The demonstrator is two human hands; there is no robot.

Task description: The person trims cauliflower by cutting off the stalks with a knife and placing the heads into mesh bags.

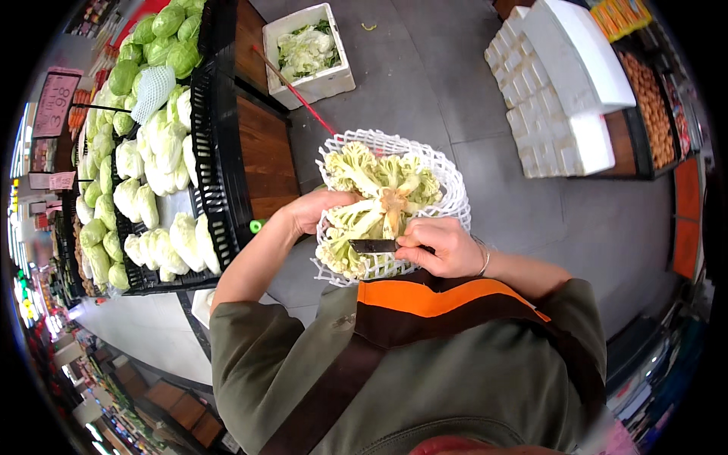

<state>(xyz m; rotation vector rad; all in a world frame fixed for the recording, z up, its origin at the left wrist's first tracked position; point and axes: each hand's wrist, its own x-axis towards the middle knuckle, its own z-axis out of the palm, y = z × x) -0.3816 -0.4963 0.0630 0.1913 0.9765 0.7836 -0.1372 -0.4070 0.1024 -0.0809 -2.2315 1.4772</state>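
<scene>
A large pale cauliflower is in front of me, stem side up, its cut stalk in the middle of the florets. White foam netting lies around and under it. My left hand grips the cauliflower at its left edge, with the fingertips hidden among netting and florets. In my right hand is a short dark-bladed knife, the fingers closed round its handle. The blade points left and lies over the lower florets, below the stalk; whether it touches them I cannot tell.
At left, a black-edged display holds napa cabbages and round cabbages. A white foam box of leaf trimmings stands on the floor ahead, a red stick beside it. Stacked white foam boxes stand at right.
</scene>
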